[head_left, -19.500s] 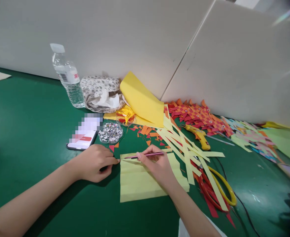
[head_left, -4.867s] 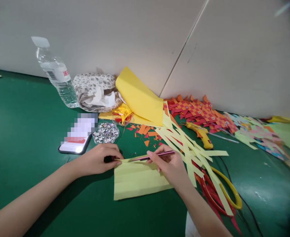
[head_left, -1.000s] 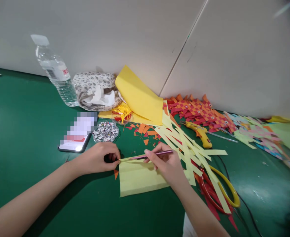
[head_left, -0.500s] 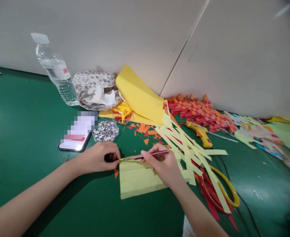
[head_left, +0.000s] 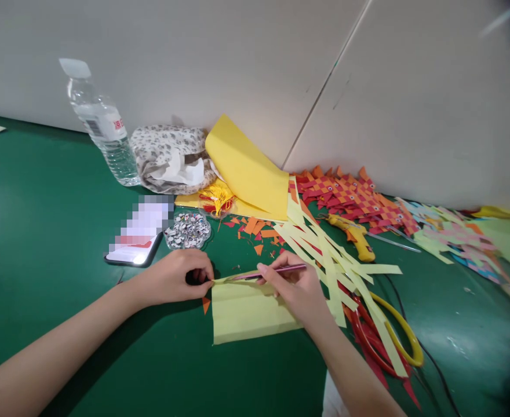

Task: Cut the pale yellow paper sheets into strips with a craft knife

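Note:
A pale yellow-green sheet of paper lies on the green table, its upper edge folded over. At its upper left corner my left hand pinches the paper between thumb and fingers. My right hand is closed around a slim pink craft knife and rests over the sheet's right part. The knife's thin tip points left and lies along the folded edge. My right hand hides some of the sheet's right side.
Cut paper strips and red-and-yellow-handled scissors lie to the right, near a yellow glue gun. Woven paper fish lie by the wall. A phone, a bag of googly eyes and a water bottle stand left.
My right hand and the craft knife have moved a little to the right along the fold. The left hand keeps its pinch on the corner. The camera view has shifted slightly.

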The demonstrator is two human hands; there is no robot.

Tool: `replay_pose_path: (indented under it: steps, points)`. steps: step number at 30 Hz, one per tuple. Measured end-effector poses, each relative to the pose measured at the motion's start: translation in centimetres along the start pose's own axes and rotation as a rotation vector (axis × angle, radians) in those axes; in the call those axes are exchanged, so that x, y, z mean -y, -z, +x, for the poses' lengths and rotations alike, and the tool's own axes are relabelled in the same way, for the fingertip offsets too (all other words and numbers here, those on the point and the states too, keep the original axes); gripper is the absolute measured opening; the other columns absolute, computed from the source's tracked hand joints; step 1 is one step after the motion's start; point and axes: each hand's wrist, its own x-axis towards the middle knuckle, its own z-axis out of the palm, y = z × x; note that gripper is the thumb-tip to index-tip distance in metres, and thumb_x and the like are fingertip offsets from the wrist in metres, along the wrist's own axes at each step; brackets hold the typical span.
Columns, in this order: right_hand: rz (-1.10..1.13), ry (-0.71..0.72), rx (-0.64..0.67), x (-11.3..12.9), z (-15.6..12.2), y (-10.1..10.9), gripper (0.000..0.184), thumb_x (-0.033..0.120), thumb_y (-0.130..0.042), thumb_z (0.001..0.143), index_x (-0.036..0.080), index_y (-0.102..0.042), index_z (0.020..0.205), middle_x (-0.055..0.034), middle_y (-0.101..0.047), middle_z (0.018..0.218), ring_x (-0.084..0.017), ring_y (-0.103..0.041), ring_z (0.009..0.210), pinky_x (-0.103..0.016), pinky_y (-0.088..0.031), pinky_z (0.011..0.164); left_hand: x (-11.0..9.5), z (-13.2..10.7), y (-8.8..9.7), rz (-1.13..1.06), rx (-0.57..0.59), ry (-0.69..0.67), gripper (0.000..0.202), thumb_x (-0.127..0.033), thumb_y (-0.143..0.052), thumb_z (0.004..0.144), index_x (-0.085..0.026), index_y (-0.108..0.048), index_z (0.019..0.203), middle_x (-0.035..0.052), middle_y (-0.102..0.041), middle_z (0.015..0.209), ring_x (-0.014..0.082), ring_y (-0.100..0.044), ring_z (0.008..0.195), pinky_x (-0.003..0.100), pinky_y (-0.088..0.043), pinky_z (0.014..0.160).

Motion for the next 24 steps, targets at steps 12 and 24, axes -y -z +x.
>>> replay_pose_path:
  steps: [12, 24]
  points:
    - [0.040, 0.006, -0.049, -0.17, 0.16, 0.62, 0.034, 0.044, -0.074, 0.072, 0.019, -0.053, 0.062, -0.0022, -0.069, 0.056, -0.010, -0.049, 0.043, -0.020, -0.038, 0.041, -0.13, -0.02, 0.07, 0.010, 0.012, 0.021, 0.009, -0.018, -0.056, 0.080, -0.018, -0.064, 0.078, -0.0006, -0.059, 0.069, 0.0104, -0.053, 0.064, 0.020, -0.040, 0.058]
    - [0.012, 0.014, 0.040, -0.41, 0.26, 0.36, 0.032, 0.044, -0.071, 0.076, 0.020, -0.053, 0.065, -0.0022, -0.069, 0.059, -0.010, -0.046, 0.040, -0.022, -0.036, 0.041, -0.04, 0.06, -0.15, 0.074, 0.002, -0.007, 0.015, -0.028, -0.053, 0.088, -0.018, -0.063, 0.083, 0.0008, -0.060, 0.071, 0.0125, -0.054, 0.066, 0.023, -0.040, 0.060]
